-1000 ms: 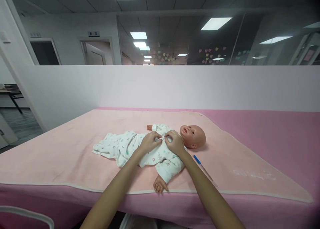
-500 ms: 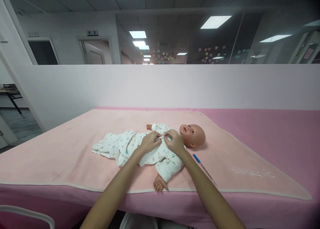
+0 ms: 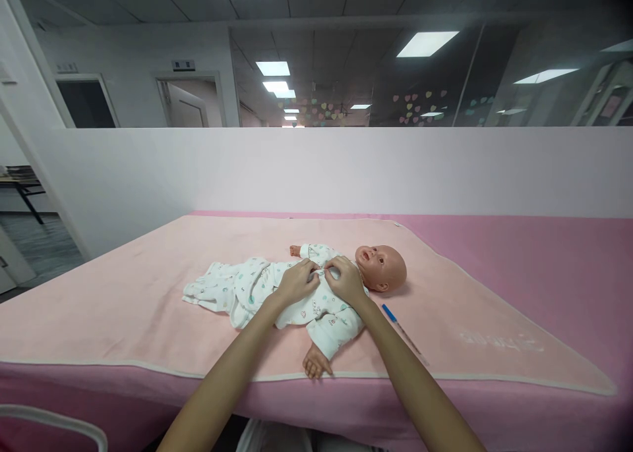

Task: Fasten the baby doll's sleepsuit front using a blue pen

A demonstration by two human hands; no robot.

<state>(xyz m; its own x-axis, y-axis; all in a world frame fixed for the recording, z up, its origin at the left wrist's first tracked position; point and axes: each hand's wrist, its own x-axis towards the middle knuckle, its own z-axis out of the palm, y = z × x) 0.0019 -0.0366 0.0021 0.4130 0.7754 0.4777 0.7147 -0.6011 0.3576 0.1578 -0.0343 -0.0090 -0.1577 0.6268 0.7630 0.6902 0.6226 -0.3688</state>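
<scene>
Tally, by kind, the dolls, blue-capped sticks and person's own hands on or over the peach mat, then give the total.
Doll: 1
Blue-capped stick: 1
Person's hands, left hand and right hand: 2
Total: 4

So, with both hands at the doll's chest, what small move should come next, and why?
Perhaps a gentle outward tug: the left hand and right hand pinch white cloth at the front of the patterned outfit, though whether it's a tie or an edge is too small to tell. The doll lies on its back, so a light pull probably won't shift it.
</scene>
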